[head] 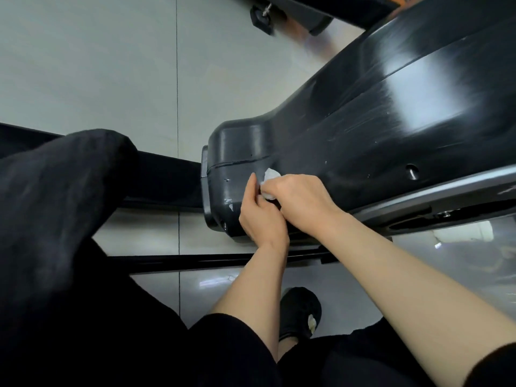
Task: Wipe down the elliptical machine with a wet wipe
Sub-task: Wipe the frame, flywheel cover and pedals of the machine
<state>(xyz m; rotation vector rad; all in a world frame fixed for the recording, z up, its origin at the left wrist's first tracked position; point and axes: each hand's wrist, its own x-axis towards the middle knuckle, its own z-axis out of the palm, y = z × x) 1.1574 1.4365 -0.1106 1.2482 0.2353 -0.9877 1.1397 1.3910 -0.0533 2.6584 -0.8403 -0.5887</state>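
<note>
Elliptical housing [363, 129] runs lower-left to upper-right — hands pinch wipe [270, 175].

Soft, even indoor light w/ no hard shadows. A broad white glare patch sits on the black elliptical housing [363, 115], up-right of my hands. Floor tiles [83, 65] left of it reflect palely. Wide-angle bending at edges; slight blur on the housing's far end.

Gym-like room, black elliptical machine [363, 121], glossy pale floor tiles [97, 65]
</note>
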